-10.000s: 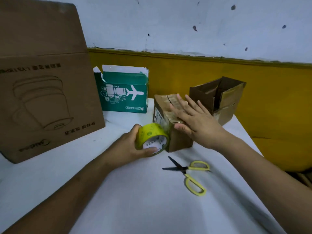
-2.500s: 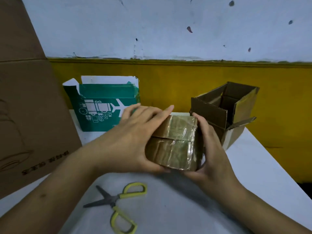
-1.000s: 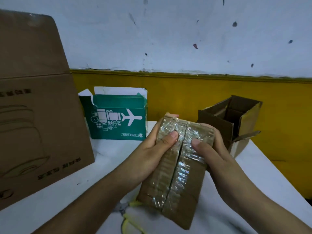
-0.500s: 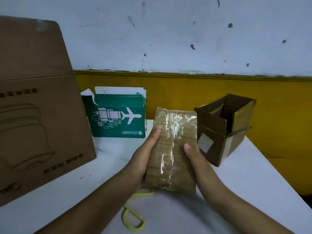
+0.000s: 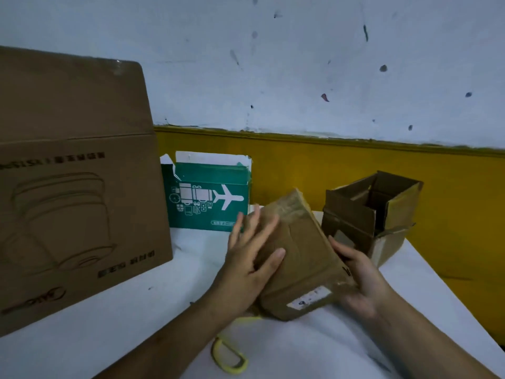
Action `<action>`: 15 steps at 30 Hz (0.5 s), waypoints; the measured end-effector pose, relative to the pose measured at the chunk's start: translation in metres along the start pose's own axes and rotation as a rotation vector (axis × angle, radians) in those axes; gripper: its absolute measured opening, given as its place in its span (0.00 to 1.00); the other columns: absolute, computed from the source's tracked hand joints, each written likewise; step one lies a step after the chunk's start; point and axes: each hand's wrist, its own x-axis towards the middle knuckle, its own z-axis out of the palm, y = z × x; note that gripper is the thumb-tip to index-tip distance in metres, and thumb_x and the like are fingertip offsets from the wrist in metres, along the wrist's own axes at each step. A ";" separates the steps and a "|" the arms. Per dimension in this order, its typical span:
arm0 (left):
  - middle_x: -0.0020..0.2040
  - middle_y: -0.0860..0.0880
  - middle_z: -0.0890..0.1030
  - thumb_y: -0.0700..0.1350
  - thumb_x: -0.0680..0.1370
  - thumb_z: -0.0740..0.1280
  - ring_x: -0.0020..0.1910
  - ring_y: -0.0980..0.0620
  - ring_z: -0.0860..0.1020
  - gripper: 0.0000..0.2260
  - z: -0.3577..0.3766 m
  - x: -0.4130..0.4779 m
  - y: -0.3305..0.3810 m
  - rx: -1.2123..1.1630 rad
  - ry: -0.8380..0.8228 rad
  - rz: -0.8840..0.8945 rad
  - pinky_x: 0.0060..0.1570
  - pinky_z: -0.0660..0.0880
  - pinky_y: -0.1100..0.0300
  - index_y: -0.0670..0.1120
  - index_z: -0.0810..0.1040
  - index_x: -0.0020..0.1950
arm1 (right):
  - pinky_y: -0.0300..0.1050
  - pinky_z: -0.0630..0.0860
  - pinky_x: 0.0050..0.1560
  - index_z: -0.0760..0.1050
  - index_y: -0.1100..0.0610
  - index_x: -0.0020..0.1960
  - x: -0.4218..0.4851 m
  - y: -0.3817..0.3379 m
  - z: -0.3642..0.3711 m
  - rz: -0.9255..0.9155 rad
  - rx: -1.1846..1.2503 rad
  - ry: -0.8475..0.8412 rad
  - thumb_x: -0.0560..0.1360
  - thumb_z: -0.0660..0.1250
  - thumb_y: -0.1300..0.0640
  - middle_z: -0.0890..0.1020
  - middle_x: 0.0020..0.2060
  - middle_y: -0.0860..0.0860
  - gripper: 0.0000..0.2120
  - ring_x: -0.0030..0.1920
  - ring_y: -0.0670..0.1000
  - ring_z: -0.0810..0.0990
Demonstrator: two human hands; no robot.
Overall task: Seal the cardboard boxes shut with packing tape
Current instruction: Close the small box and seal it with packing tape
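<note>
Left hand [image 5: 251,262]: open, with fingers straight and spread, laid flat along the left side of the small box [image 5: 297,258]; thumb resting across its front face; fingertips blurred.
Right hand [image 5: 360,277]: wrapped round the lower right corner of the small box, thumb lying up along the right edge, fingers tucked beneath and blurred.
Forearms: both entering from the lower edge and converging on the small box, wrists well apart.
Small box: brown cardboard under glossy tape, held between the two hands above the table [image 5: 109,310], tilted with one corner uppermost; white label near the lower edge.
Scissors [image 5: 229,356]: only a yellow handle loop visible, flat on the table just below the left wrist; blades hidden.
Table: white top, bearing all the boxes.
Large box [image 5: 76,187]: far left, standing on the table, one flap raised, line drawing and print on the near face.
Green box [image 5: 207,198]: behind the left hand, near the wall, white airplane print, top flaps open.
Open box [image 5: 369,214]: brown, flaps up, just beside the small box on the right.
Wall [image 5: 300,64]: pale and speckled with dark marks above, yellow band below.
</note>
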 end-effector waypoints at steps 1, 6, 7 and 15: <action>0.79 0.65 0.40 0.70 0.74 0.62 0.78 0.62 0.38 0.38 -0.001 0.000 0.005 -0.055 0.075 -0.060 0.76 0.45 0.55 0.66 0.47 0.79 | 0.60 0.82 0.47 0.83 0.68 0.51 0.000 0.001 -0.001 0.010 0.023 -0.015 0.77 0.63 0.52 0.83 0.51 0.66 0.19 0.46 0.63 0.85; 0.64 0.47 0.81 0.58 0.68 0.74 0.59 0.46 0.82 0.35 -0.008 -0.001 0.031 -1.016 -0.014 -0.630 0.53 0.82 0.48 0.58 0.68 0.74 | 0.56 0.84 0.42 0.78 0.62 0.62 -0.015 -0.003 0.017 -0.146 -0.020 -0.068 0.81 0.59 0.55 0.83 0.53 0.64 0.16 0.47 0.60 0.86; 0.59 0.46 0.84 0.57 0.71 0.72 0.55 0.44 0.84 0.29 -0.011 -0.001 0.039 -1.108 -0.068 -0.643 0.49 0.83 0.49 0.55 0.73 0.71 | 0.53 0.84 0.43 0.77 0.61 0.63 -0.022 -0.006 0.021 -0.191 -0.073 -0.067 0.80 0.59 0.54 0.84 0.54 0.62 0.17 0.47 0.59 0.86; 0.58 0.50 0.84 0.59 0.75 0.69 0.55 0.49 0.84 0.25 0.005 0.049 0.128 -1.030 -0.009 -0.334 0.53 0.82 0.50 0.55 0.73 0.71 | 0.33 0.74 0.54 0.56 0.27 0.73 -0.125 -0.057 0.027 -0.815 -1.002 0.130 0.49 0.70 0.20 0.70 0.65 0.25 0.54 0.62 0.28 0.72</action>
